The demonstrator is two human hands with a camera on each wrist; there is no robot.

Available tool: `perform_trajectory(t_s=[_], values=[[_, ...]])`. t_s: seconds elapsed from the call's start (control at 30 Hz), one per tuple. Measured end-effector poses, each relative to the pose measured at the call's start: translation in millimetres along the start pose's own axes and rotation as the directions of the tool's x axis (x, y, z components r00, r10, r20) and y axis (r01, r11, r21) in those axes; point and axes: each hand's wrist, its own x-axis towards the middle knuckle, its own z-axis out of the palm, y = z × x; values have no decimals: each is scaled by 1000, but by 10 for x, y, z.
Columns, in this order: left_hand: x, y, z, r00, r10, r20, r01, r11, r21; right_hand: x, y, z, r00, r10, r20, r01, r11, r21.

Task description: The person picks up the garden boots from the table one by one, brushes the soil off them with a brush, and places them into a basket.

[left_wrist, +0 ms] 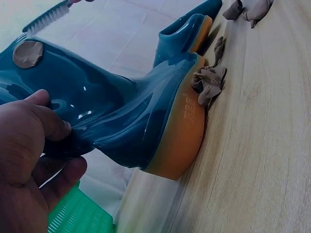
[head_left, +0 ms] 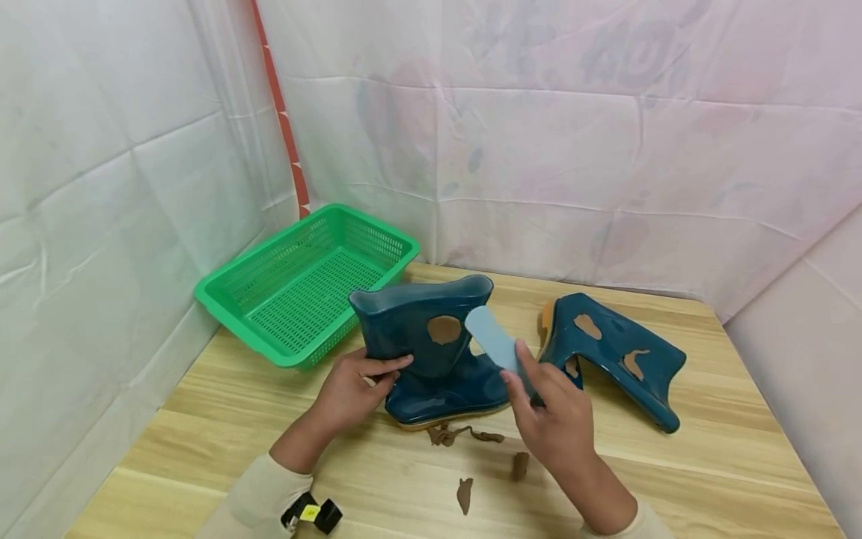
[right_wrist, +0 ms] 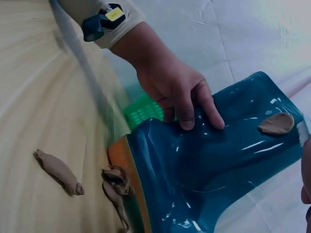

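A dark blue rubber boot [head_left: 417, 374] with an orange sole stands on the table, a round brown clay-like patch [head_left: 444, 329] on its shaft. My left hand [head_left: 353, 393] grips the back of the boot around the ankle, thumb and fingers on either side. In my right hand [head_left: 555, 415] is a light blue scrub brush [head_left: 490, 338], pinched by thumb and fingers beside the shaft. Its white bristles [left_wrist: 48, 22] face the boot near the patch in the left wrist view. Only the right hand's edge shows in the right wrist view.
To the right a second blue boot [head_left: 636, 340] lies on its side with several brown patches. Brown scraps lie by the sole [head_left: 441, 436] and nearer the front, including a thin piece [head_left: 465, 495] and a roll [head_left: 520, 466]. A green basket [head_left: 306, 307] stands behind left.
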Motion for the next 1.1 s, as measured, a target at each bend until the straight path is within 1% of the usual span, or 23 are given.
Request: perform_trajectory(t_s=[0.03,0.1,0.17,0.23,0.3,0.4,0.47,0.5,0.53,0.63,0.7,0.77,0.87,0.97,1.03,1.1], values=[[0,1,-1,1000,2,-1,-2,1000,-4,-2,0,9,1000,-1,12,1,1000,-8],[-2,4,-2,1000,6,-2,-7,1000,-13,-22,-18,34,997,-4,75,5,1000,-9],[-4,2,-1,1000,13,-3,-13,1000,-17,-52,-44,55,989,-16,150,17,1000,-5],[-5,0,1,1000,18,-1,-18,1000,-20,-73,-67,60,982,-28,186,27,1000,6],[-2,-1,3,1000,24,1,-24,1000,-20,-71,-77,50,985,-29,168,26,1000,17],[3,-5,4,1000,30,2,-29,999,-14,-38,-70,33,997,-28,79,26,999,25],[3,-10,3,999,34,0,-34,999,-14,-20,-66,32,999,-14,44,13,1000,17],[2,-11,2,999,34,-1,-34,999,-15,-20,-63,40,999,-9,44,9,1000,5],[1,-12,3,999,36,-1,-36,999,-18,-26,-65,48,998,0,60,0,1000,-5],[-3,-13,7,999,36,-2,-37,999,-24,-72,-80,72,986,36,163,-27,998,-53],[-4,-13,12,999,32,-1,-32,999,-26,-99,-94,81,978,36,203,-22,997,-69],[-6,-13,15,999,32,-3,-32,999,-24,-103,-109,80,980,30,198,-20,999,-49],[-10,-3,9,999,31,-7,-31,999,-18,-59,-124,83,992,-16,124,15,1000,7],[-15,8,-5,999,43,-7,-43,999,-9,-3,-134,99,997,-39,69,37,999,35],[-16,12,-11,999,52,-4,-52,999,0,-1,-133,116,996,-37,76,36,999,9],[-18,13,-11,998,58,1,-58,998,10,-38,-132,125,993,-18,116,21,999,-26]])
